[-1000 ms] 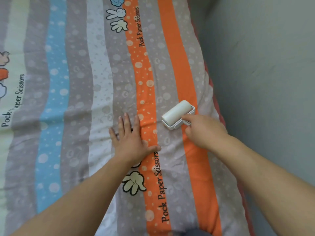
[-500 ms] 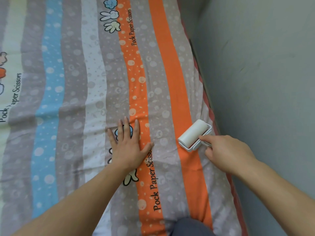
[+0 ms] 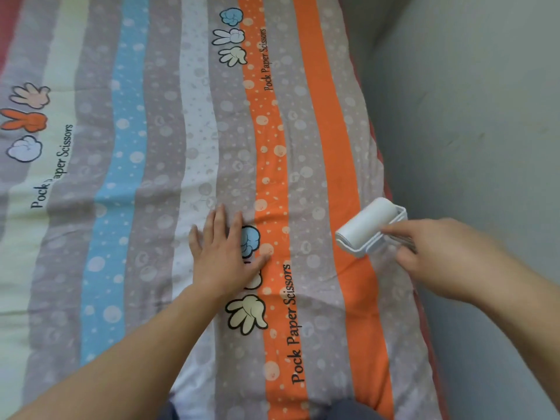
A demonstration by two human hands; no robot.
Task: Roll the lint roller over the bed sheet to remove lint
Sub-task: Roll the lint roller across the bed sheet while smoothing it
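Note:
A striped bed sheet (image 3: 151,207) in grey, blue, white and orange fills the view, printed with cartoon hands and "Pock Paper Scissors". A white lint roller (image 3: 368,227) lies on the sheet near its right edge, on the grey stripe beside the plain orange one. My right hand (image 3: 445,256) grips its handle, with the index finger stretched along the frame. My left hand (image 3: 225,253) presses flat on the sheet to the left of the roller, fingers spread, partly covering a blue cartoon fist.
A grey wall (image 3: 485,116) runs close along the right side of the bed. A red mattress edge (image 3: 391,189) shows between sheet and wall. Dark fabric of my clothing (image 3: 348,410) sits at the bottom edge. The sheet stretches far to the left and ahead.
My right hand has drawn the roller to the right, from the orange stripe to the grey stripe by the bed's edge. My left hand stays pressed on the sheet.

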